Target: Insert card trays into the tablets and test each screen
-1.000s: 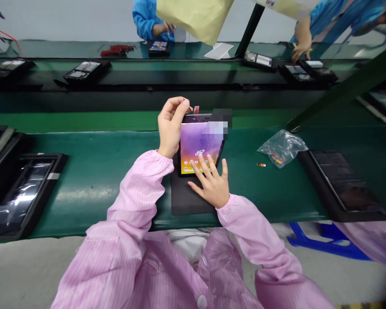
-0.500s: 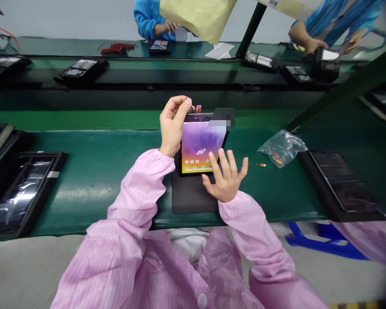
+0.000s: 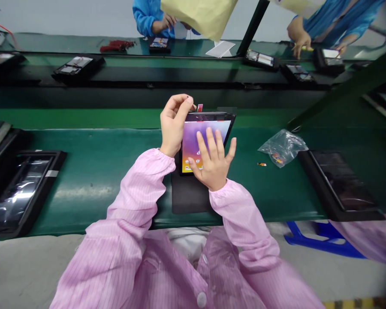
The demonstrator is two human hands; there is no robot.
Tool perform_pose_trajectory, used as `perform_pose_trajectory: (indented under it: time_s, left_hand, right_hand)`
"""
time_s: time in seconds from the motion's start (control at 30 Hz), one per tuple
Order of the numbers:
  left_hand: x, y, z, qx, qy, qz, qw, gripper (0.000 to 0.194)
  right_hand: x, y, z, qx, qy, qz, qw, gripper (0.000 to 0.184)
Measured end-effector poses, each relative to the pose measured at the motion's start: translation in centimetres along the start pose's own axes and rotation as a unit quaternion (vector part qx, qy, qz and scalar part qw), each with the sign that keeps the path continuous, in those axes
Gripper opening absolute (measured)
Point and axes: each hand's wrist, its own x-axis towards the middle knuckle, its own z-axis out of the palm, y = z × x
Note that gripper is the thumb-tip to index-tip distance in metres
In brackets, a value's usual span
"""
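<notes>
A tablet (image 3: 190, 134) with a lit purple and orange screen stands tilted up on a dark mat (image 3: 191, 199). At its upper left corner my left hand (image 3: 173, 122) is closed, thumb and fingers pinching the edge. A small red and white tab (image 3: 200, 107) sticks up from the top edge beside those fingertips. My right hand (image 3: 213, 161) is spread over the screen, its fingers hiding part of the icons; whether the fingertips touch the glass I cannot tell. The right hand holds nothing.
Right of the tablet lie a clear plastic bag (image 3: 284, 148) with small coloured pieces and a tiny orange and black part (image 3: 261, 164). Framed screens lie at the left (image 3: 22, 193) and right (image 3: 342, 182). Opened devices (image 3: 79, 66) line the belt; co-workers in blue sleeves (image 3: 144, 19) sit opposite.
My right hand moved right off the lower screen, then back up over its middle. My left hand keeps its pinch. Across the belt, a co-worker's hands shifted a device.
</notes>
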Motion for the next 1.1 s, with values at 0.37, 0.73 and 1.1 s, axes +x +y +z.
perform_pose_trajectory:
  time_s: [0.37,0.73,1.1]
  left_hand:
    - [0.0,-0.3,-0.2,0.014,0.005,0.008,1.000,0.029]
    - [0.2,-0.5,-0.3,-0.006,-0.004,0.007,1.000,0.026]
    - [0.6,-1.1,-0.7,-0.029,-0.017,0.011,0.999,0.020]
  right_hand:
    - [-5.5,-2.2,-0.7,0.022,-0.171,0.030,0.985,0.076]
    - [-5.1,-1.8,-2.1,0.016,-0.112,0.013,0.994,0.071]
    - [-0.7,-1.0,-0.5,0.006,-0.121,0.034,0.992,0.075]
